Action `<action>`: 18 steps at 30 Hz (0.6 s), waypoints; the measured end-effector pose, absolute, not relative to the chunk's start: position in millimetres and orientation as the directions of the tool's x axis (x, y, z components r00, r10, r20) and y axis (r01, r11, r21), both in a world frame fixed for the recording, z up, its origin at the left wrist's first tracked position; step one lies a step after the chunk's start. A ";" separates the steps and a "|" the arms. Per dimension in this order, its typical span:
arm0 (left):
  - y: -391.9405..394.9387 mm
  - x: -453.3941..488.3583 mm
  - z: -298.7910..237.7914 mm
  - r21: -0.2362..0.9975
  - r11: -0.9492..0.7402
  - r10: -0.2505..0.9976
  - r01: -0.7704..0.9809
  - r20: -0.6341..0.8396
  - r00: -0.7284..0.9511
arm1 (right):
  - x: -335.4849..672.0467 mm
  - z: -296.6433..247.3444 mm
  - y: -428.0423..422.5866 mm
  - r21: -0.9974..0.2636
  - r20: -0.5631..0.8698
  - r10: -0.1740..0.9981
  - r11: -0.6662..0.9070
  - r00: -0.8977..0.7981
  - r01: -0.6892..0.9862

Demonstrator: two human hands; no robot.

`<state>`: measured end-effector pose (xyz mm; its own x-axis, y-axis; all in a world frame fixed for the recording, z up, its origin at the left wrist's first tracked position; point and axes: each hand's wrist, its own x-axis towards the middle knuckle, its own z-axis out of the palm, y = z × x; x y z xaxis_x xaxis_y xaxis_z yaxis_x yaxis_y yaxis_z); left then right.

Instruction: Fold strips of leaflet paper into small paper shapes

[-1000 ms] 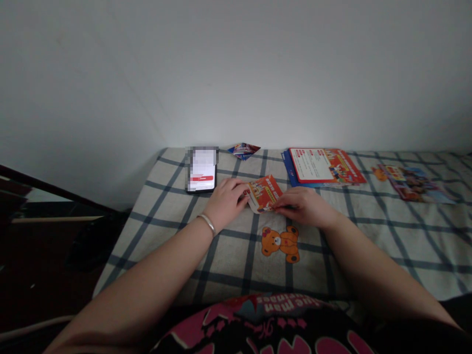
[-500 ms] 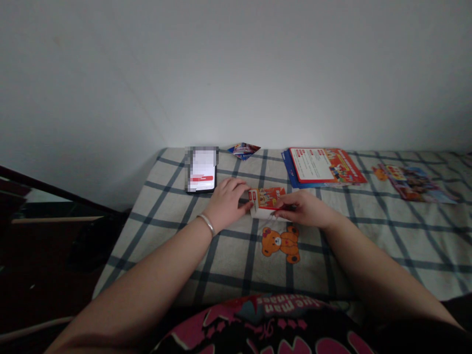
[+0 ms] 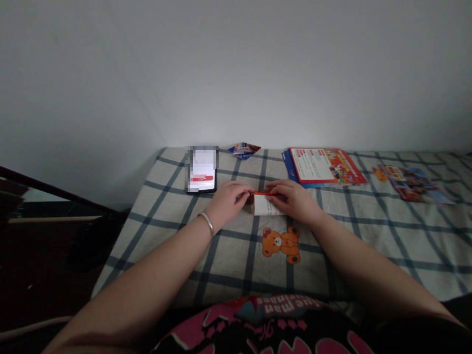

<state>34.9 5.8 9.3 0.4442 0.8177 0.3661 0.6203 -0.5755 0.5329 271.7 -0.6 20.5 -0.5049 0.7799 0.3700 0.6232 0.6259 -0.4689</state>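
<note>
A small folded sheet of printed paper [image 3: 264,205] is between my hands, its white side with some print facing me and a red strip along its top edge. My left hand [image 3: 231,200], with a silver bangle on the wrist, pinches the paper's left end. At the other end my right hand [image 3: 294,197] grips the upper edge, thumb towards me and fingers over the top. The fingers cover both ends of the paper. Just below it, an orange bear [image 3: 280,244] is printed on the checked cloth [image 3: 236,260].
A phone [image 3: 202,169] with a lit screen lies behind my left hand. A folded paper piece [image 3: 244,150] rests near the wall [image 3: 236,73]. Stacked red and blue leaflets [image 3: 328,167] lie back right, and another colourful leaflet [image 3: 415,183] is farther right.
The paper has been turned so its white side faces me instead of its red printed side. My right hand has moved slightly left and up, its fingers now over the top edge.
</note>
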 end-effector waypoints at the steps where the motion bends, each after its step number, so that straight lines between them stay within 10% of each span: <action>1: 5.7 34.8 9.7 0.547 -0.565 0.825 0.618 0.355 0.439 | 270.4 20.6 -0.7 -0.468 0.369 0.779 0.627 -0.507 0.623; 18: -1.4 45.5 12.4 0.721 -0.435 0.897 0.540 0.298 0.326 | 265.2 13.8 8.6 -0.421 0.357 0.796 0.604 -0.489 0.677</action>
<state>45.5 -1.4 12.4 0.3255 0.8974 0.2978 0.5400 -0.4350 0.7205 265.2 8.6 13.8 -0.4886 0.7961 0.3570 0.6766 0.6040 -0.4211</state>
